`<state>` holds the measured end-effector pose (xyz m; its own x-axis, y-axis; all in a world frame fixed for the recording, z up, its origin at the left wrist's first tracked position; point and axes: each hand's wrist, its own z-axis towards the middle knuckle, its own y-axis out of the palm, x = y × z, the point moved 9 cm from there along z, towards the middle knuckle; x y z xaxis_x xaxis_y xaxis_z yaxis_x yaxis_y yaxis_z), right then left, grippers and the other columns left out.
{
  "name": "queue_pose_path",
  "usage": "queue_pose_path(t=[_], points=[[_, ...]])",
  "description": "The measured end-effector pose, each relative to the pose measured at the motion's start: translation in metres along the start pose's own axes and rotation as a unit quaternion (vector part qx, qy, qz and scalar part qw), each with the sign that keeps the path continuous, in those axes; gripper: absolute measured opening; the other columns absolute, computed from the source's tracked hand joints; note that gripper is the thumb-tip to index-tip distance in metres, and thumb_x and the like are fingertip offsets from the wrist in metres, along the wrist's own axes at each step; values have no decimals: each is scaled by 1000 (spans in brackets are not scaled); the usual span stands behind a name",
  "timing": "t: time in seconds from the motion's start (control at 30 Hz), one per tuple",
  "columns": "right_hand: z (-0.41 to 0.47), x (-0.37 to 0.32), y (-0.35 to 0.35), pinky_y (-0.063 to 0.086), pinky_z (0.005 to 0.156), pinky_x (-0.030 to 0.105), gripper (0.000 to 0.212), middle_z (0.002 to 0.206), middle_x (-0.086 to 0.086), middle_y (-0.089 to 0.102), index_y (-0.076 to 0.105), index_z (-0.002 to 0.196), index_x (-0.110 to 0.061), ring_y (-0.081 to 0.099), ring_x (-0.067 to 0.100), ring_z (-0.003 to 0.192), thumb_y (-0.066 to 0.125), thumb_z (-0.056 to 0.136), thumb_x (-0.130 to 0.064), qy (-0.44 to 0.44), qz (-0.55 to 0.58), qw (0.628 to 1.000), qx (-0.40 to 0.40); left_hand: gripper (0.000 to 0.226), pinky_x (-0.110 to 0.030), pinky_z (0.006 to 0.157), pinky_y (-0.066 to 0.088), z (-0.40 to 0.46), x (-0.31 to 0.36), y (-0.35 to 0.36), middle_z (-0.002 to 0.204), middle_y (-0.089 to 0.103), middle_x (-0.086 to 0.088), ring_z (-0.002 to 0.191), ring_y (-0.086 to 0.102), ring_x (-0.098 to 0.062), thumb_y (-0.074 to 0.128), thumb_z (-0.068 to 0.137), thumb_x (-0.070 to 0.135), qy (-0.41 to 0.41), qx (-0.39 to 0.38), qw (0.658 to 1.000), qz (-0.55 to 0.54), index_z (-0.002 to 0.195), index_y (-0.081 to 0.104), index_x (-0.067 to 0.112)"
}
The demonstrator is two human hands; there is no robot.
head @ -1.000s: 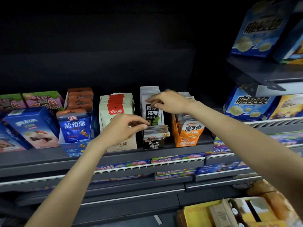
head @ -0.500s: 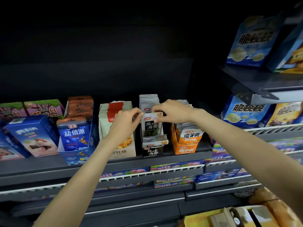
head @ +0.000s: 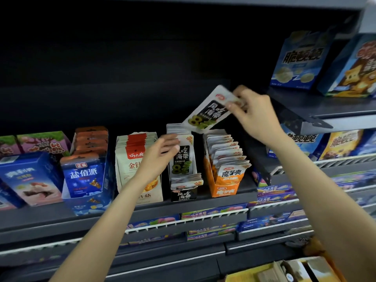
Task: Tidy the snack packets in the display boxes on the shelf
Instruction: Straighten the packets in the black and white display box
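My right hand [head: 254,117] pinches the top edge of a black-and-white seaweed packet [head: 207,112], held tilted in the air above the shelf. Below it stands the black seaweed display box [head: 184,195] with a row of the same packets; the front upright packet [head: 183,157] leans back and several lie flat at the box front. My left hand [head: 160,153] touches the left edge of that upright packet with straight fingers. An orange display box [head: 223,190] of packets stands to the right, a white box [head: 134,159] of red-topped packets to the left.
A blue box [head: 85,176] of orange-topped packets and blue and pink cartons [head: 30,178] fill the shelf's left. Blue biscuit boxes [head: 299,60] stand on a higher shelf at right, whose bracket [head: 301,121] juts near my right wrist. A yellow carton [head: 284,271] sits low right.
My right hand has lifted one seaweed packet up and right out of the black box. My left hand stays at the front upright packet. The camera has tilted upward.
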<state>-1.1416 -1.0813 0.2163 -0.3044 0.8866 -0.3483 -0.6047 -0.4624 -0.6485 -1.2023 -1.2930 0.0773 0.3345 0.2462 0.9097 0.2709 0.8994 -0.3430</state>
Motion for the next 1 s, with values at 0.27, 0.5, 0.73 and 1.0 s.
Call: queue_pose_path(t=[0.27,0.5,0.73,1.0], points=[[-35,37,-2,57,75,35,5,80,-9,69,59,97,-17,67,2,73,61,93,-14,134,182,974,-24,44,-24,92,49,-3,13,26,107,71,1,99,68,-11,52,84,41,-25,-58,989,-131,120,54,15],[-44,38,4,53,72,22,11,80,-9,73,58,97,-22,69,7,79,59,94,-12,160,295,941,-41,34,-21,73,54,1,6,36,91,74,-5,83,72,-20,34,97,45,-78,-68,981,-167,115,56,26],[-44,2,-6,48,95,28,22,116,1,65,69,94,-14,60,15,114,62,86,4,-29,274,954,-118,17,-18,73,54,0,18,21,100,71,4,91,68,-12,56,87,20,-69,-34,950,-301,100,67,17],[-42,5,-11,45,96,36,12,129,3,58,76,89,-14,50,21,120,67,83,-9,-137,117,979,-93,30,-24,88,50,-2,34,-2,91,71,17,97,64,-5,73,72,5,10,21,979,-203,92,67,25]])
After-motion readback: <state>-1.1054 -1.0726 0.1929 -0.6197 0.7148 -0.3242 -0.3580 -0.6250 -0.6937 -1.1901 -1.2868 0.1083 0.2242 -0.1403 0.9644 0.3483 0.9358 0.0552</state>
